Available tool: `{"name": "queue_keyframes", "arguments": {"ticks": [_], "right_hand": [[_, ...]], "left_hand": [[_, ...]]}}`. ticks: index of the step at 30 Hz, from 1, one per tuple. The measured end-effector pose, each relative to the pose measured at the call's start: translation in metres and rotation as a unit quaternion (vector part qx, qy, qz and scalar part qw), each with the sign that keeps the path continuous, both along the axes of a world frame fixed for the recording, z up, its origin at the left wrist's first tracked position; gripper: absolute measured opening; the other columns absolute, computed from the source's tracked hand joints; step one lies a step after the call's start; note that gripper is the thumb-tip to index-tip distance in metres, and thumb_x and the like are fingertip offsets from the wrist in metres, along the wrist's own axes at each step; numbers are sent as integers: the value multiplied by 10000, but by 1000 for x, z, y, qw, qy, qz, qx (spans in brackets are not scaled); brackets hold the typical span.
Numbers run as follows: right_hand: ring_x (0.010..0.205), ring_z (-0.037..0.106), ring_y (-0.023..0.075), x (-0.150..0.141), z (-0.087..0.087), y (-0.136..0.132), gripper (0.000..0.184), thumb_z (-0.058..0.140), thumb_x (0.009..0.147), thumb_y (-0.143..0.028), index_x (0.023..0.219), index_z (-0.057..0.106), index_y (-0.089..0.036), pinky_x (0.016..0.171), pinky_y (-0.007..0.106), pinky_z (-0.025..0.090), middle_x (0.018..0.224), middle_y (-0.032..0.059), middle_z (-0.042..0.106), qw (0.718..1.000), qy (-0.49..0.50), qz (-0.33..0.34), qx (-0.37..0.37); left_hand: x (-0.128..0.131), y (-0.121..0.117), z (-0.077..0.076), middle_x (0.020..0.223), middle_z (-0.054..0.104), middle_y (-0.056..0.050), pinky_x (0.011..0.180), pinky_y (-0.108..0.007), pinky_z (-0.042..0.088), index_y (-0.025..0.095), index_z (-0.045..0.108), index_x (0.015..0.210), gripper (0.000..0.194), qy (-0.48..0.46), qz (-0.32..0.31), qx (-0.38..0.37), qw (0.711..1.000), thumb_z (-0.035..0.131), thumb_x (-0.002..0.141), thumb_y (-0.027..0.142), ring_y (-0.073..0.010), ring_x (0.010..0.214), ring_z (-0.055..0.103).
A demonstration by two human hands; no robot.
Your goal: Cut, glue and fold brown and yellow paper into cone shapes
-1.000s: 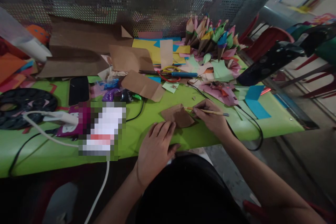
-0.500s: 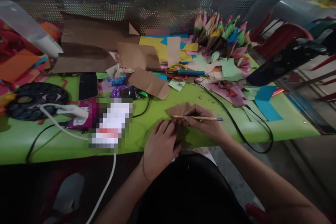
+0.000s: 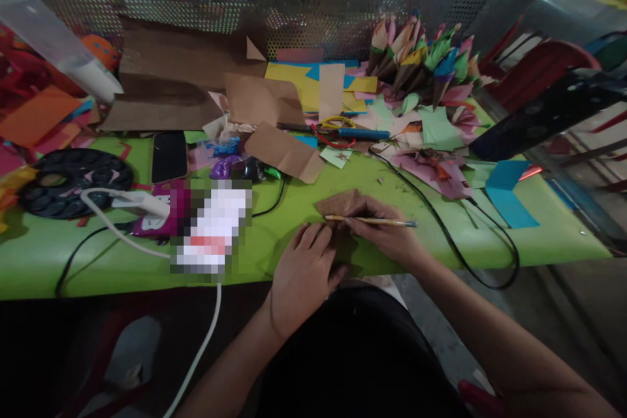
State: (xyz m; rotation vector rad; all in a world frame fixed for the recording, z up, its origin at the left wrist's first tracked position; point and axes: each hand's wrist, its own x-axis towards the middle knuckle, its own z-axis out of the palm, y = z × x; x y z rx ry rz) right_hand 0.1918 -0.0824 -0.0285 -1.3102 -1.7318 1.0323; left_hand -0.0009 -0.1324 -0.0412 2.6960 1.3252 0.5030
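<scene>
A small piece of brown paper (image 3: 337, 204) lies on the green tabletop, its near part hidden by my fingers and in shadow. My right hand (image 3: 379, 225) is closed around a thin wooden stick (image 3: 372, 220) with a greyish end, held nearly level across the paper; its fingertips touch the paper's near edge. My left hand (image 3: 306, 264) rests palm down just left of it, fingers stretched forward and thumb apart, fingertips at the paper's lower left edge. The two hands' fingertips almost meet there.
Left stand a blurred phone (image 3: 215, 228) on a white cable, a black round palette (image 3: 73, 183) and a dark phone (image 3: 169, 157). Behind are brown sheets (image 3: 284, 151), scissors (image 3: 337, 123) and paper cones (image 3: 416, 65). A black cable (image 3: 441, 222) loops right, beside folded blue paper (image 3: 512, 192).
My right hand has moved left and nearer, bringing the stick's tip down to the paper's near edge by my left fingers. The whole view has shifted, with things appearing further right.
</scene>
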Motion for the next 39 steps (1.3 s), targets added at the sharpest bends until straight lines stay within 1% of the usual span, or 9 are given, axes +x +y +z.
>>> {"name": "queue_keyframes", "arguments": {"ticks": [7,14,18,22,26,30,32,35,39], "right_hand": [[636,622,160,14,-5,0,149,658,841,-363,803,649,-219,587,275,476,701,9,680,998,2,-59,1],[642,604,165,39,-9,2,130,673,838,-326,776,641,-216,596,290,464,706,8,663,989,-18,-136,48],[635,588,159,43,-9,3,134,671,837,-323,773,639,-210,591,289,444,702,6,650,987,-17,-153,50],[628,579,157,44,-9,4,139,672,832,-320,755,632,-212,584,286,431,686,3,644,985,-18,-160,59],[623,580,154,45,-9,4,133,674,828,-322,760,634,-215,578,283,430,686,1,646,985,-15,-160,63],[625,600,161,41,-2,2,148,674,824,-347,770,639,-213,578,288,451,696,11,656,984,1,-167,57],[629,604,165,35,3,-1,158,685,810,-356,763,642,-211,582,292,464,695,17,660,986,13,-158,57],[637,613,166,22,10,-6,165,697,801,-360,749,648,-210,587,287,475,681,15,667,994,30,-99,33],[636,627,158,7,10,-8,175,695,810,-382,780,666,-212,589,277,481,695,13,697,998,45,-33,-21]], "left_hand": [[0,0,3,1371,618,-129,1110,-445,419,101,475,1458,611,17,7,-1,1000,574,966,450,-280,1293,514],[-1,1,2,1393,614,-127,1111,-445,419,116,470,1475,595,32,5,4,999,548,980,438,-285,1279,517],[-1,1,2,1381,618,-114,1111,-461,426,151,466,1487,599,20,6,12,1000,584,964,419,-287,1262,523],[-1,0,6,1385,611,-98,1105,-470,436,239,559,1420,489,26,4,8,1000,609,954,379,-291,1272,521],[0,0,7,1382,611,-103,1108,-472,437,221,584,1391,463,26,4,11,1000,602,957,380,-294,1274,520],[0,0,6,1395,599,-100,1107,-469,437,230,582,1384,453,32,5,9,999,596,959,387,-287,1285,516],[0,0,5,1392,596,-97,1101,-468,439,237,568,1392,460,35,5,6,999,592,961,396,-282,1285,516],[1,0,5,1385,593,-90,1102,-465,434,238,535,1412,488,36,-1,1,999,605,954,388,-277,1280,514],[2,-1,5,1365,598,-92,1116,-468,422,221,520,1417,518,32,2,-4,999,632,936,378,-281,1285,510]]}}
